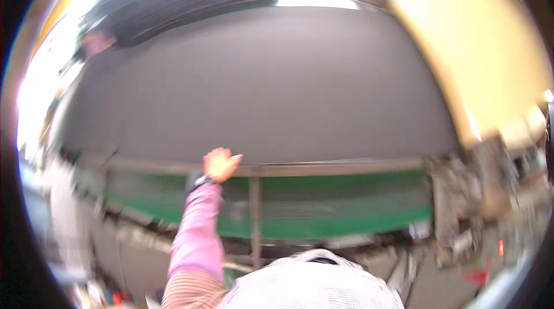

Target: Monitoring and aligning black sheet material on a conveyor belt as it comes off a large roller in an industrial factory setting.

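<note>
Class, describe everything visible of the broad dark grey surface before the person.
The dark grey surface is broad, plain and matte; blur leaves its material uncertain. It appears flat, its near edge along a brownish rail. The left hand is at that edge, contact unclear. A pale yellow panel borders its right side.

At two o'clock we see a broad, pale-yellow surface [479, 49]; at eleven, a blurred dark mass [213, 0]; at six, a green band [343, 216]; at four, a small red patch [476, 276].
</note>
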Motion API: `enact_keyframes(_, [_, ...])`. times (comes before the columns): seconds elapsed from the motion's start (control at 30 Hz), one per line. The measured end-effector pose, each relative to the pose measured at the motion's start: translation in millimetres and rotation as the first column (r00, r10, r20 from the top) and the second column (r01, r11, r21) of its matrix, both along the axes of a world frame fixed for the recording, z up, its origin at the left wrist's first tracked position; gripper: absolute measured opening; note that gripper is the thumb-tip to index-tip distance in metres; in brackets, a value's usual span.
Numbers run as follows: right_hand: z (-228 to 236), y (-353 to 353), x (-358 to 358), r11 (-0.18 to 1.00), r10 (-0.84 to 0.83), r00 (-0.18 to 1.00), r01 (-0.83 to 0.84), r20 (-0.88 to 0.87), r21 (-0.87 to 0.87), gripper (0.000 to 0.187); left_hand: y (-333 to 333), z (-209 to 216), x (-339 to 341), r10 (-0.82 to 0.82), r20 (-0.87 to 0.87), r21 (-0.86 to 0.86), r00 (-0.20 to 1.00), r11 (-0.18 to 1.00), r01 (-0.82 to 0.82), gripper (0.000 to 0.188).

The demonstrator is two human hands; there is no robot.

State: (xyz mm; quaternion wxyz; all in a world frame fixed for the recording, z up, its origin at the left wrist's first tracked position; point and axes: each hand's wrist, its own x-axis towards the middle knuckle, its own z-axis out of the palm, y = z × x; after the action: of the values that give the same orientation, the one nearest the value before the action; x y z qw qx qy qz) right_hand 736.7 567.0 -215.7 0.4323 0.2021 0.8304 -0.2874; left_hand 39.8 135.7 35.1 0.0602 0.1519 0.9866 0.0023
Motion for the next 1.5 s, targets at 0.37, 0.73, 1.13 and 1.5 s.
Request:
enact_keyframes(0.37, [128.1,-28.0,-171.0,0.971,-0.162,0.984,0.145,0.080,0.189,0.034,81.5,-22.2,54.0,-0.010,0.035,0.067,0.999,0.998,0.007,0.076])
enact_keyframes(0.73, [140.4,-47.5,-103.3,0.938,-0.238,0.970,0.217,0.044,0.272,0.034,-36.7,-6.7,-4.6,-0.199,0.043,-0.110,0.979,0.973,0.203,0.025])
enact_keyframes(1.13, [209.2,-93.1,-192.8,0.935,-0.290,0.953,0.261,0.091,0.242,0.034,6.6,-22.3,30.7,-0.485,-0.308,-0.182,0.819,0.875,0.449,0.018])
enact_keyframes(1.5, [104.5,-62.0,-74.3,0.984,-0.136,0.981,0.118,0.139,0.132,0.025,-105.4,-20.5,-9.7,0.378,-0.381,0.499,0.844,0.853,-0.156,0.043])
